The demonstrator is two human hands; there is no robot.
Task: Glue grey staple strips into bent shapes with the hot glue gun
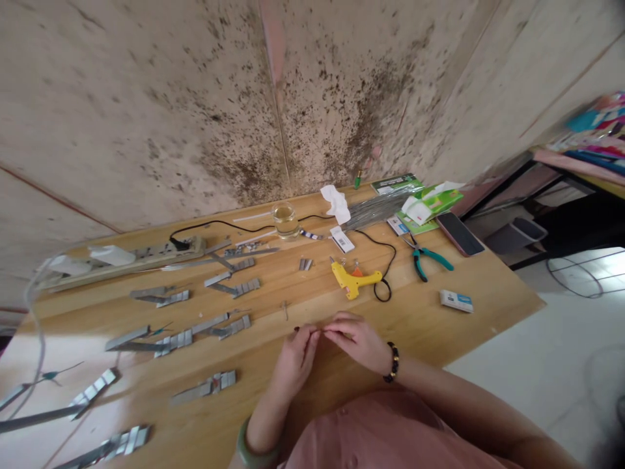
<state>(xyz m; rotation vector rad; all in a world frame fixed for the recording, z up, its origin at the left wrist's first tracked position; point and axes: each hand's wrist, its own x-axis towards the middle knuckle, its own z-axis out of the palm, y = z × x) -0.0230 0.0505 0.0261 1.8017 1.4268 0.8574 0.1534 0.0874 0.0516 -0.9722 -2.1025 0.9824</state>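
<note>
Close to the table's near edge, my left hand [295, 359] and my right hand [361, 340] meet fingertip to fingertip. Both are closed in a pinch; whatever lies between the fingers is too small to make out. A dark speck shows at the left fingers. Just beyond them lies a small thin cross-shaped piece [285, 309]. A yellow hot glue gun [355, 279] rests farther off, with small grey metal pieces [305, 264] to its left. Several strips with grey metal blocks, such as this one [173, 342], are spread over the left side.
A glass of yellowish liquid [286, 221] and a power strip [146, 255] stand along the wall. On the right are teal-handled pliers [430, 259], a phone [460, 233], a small box [456, 301], a tissue pack [432, 203] and a bundle of thin wires [375, 210]. A black cord crosses the table.
</note>
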